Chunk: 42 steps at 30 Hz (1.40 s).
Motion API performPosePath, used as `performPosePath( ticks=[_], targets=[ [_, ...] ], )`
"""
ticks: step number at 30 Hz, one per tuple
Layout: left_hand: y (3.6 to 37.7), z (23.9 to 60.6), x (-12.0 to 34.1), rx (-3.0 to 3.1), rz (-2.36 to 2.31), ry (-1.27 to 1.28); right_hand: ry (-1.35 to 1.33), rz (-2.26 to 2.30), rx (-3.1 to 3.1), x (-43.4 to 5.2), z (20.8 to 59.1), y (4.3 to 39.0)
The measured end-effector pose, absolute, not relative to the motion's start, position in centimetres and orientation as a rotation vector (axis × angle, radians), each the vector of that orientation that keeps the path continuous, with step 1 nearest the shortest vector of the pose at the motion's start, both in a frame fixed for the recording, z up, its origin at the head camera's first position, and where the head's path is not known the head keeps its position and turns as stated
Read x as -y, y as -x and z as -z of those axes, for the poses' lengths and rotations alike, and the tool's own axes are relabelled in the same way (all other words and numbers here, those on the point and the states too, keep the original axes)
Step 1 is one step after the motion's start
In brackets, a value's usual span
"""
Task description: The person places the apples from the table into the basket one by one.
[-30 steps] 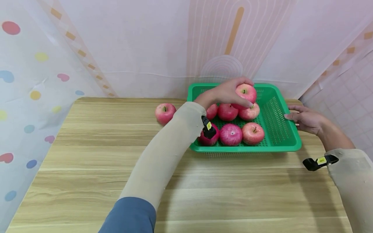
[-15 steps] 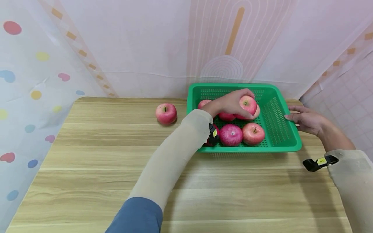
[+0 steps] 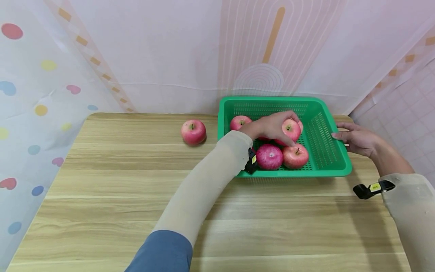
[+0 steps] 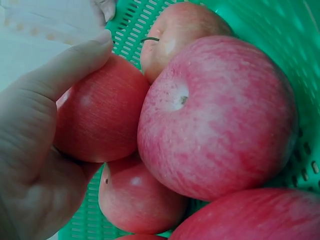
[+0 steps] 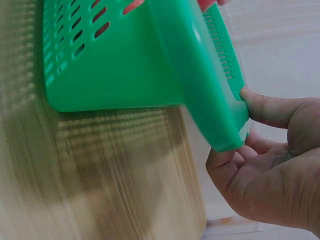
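My left hand (image 3: 273, 125) reaches into the green plastic basket (image 3: 316, 173) and grips a red apple (image 3: 291, 129) from above. In the left wrist view, thumb and fingers curve round this apple (image 4: 102, 112), which sits against a larger streaked apple (image 4: 220, 115). Several other apples lie in the basket, among them a purplish-red apple (image 3: 269, 156) and a pale red apple (image 3: 295, 155) in the front row. At the basket's right end my right hand (image 3: 361, 139) pinches the rim, thumb on top and fingers underneath, as the right wrist view shows.
One apple (image 3: 193, 132) stands on the wooden table (image 3: 119, 196), left of the basket. Behind the table hangs a pale patterned wall covering (image 3: 170, 56). A black wrist camera (image 3: 368, 190) sits on the right sleeve.
My left hand has lowered the gripped apple into the basket and moved slightly toward me, uncovering the back-left apple. The right hand and basket have stayed in place.
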State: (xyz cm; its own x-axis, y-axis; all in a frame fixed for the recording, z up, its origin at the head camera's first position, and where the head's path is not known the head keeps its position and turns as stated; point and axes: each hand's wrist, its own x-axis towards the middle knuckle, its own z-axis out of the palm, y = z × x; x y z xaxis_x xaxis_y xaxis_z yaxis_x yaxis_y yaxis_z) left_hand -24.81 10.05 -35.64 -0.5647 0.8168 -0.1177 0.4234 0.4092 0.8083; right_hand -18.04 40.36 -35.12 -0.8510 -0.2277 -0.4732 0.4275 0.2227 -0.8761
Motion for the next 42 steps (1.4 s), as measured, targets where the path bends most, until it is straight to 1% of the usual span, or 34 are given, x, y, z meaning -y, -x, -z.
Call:
performPosePath(
  ticks=[26,34,42],
  targets=[
    [25.0,35.4,-10.0,-2.101,-0.969,-1.069,-0.203,1.732,-1.949,-39.9,34.8,17.9],
    [24.8,34.0,-10.0,-2.182,-0.961,-1.066,-0.219,1.727,-1.949,-40.0,35.0,17.9],
    [24.5,32.1,-9.8,-2.174,-0.962,-1.144,-0.214,1.729,-1.951,-40.1,35.0,17.8]
  ],
)
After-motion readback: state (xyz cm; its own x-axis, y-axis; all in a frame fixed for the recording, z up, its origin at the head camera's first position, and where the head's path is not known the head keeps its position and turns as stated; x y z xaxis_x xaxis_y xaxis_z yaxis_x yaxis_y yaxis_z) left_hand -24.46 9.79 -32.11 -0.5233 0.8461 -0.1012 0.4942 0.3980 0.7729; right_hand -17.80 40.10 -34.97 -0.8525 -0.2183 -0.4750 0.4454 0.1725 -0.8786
